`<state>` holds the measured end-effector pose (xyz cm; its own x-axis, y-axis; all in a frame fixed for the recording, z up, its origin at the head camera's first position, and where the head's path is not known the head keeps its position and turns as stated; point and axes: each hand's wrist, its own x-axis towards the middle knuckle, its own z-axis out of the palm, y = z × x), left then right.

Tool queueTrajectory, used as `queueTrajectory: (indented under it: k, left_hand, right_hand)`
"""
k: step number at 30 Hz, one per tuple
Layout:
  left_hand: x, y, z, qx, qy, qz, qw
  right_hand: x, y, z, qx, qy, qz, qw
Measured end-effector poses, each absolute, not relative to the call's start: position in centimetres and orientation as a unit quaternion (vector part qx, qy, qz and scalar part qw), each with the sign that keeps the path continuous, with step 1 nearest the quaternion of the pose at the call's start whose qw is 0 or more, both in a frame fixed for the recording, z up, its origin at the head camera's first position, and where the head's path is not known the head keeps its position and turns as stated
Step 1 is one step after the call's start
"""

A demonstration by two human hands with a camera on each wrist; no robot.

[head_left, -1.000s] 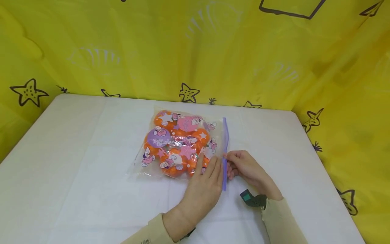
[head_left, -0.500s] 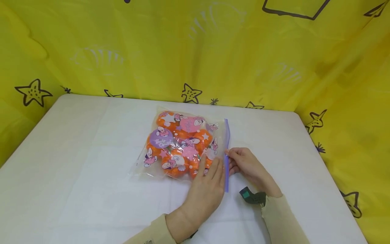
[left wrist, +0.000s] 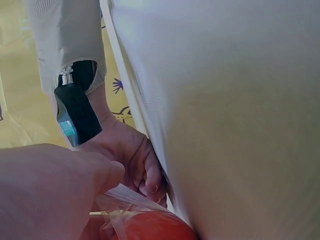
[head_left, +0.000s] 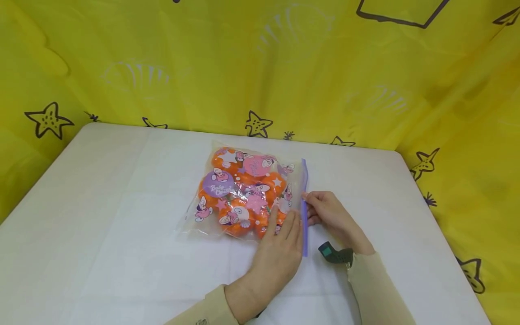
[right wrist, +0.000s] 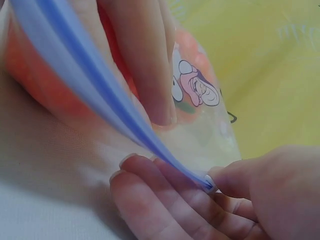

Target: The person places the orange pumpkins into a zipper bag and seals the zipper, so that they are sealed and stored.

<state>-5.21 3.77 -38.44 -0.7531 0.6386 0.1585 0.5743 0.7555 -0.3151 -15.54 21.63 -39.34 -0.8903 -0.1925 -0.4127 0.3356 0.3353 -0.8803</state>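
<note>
A clear printed zip bag [head_left: 256,203] lies flat on the table, with several round, shiny orange things [left wrist: 157,227] inside. Its purple zip strip [head_left: 305,234] runs along the right edge. My left hand [head_left: 280,253] rests on the bag's near right part, fingers straight and pressing beside the strip. On the strip's other side, my right hand [head_left: 328,212] pinches it between thumb and forefinger, about midway along. The right wrist view shows that pinch at a small pale piece [right wrist: 209,184] on the strip, probably the slider; the fingers partly hide it.
A white cloth covers the table [head_left: 134,225], which extends to the left of the bag and in front of it. Behind and to the right hangs a yellow curtain [head_left: 211,67] with starfish drawings. A dark device [head_left: 334,253] sits on the right wrist.
My right hand has slid along the purple strip, away from me toward the far end, still pinching it. The left hand has stayed in place on the bag.
</note>
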Motion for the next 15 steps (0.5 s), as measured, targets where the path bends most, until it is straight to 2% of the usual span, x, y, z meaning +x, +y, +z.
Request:
queueTrajectory:
  k: [9,15]
  left_hand:
    - [-5.2,3.9,-38.1,-0.327,-0.931,0.130,0.093]
    - [-5.2,3.9,-38.1,-0.325,-0.931,0.126,0.109]
  right_hand:
    - [-16.5,21.5,-39.2,0.041,0.798,-0.560,0.218]
    - [-17.3,21.4,-39.2,0.045,0.807,-0.552,0.205]
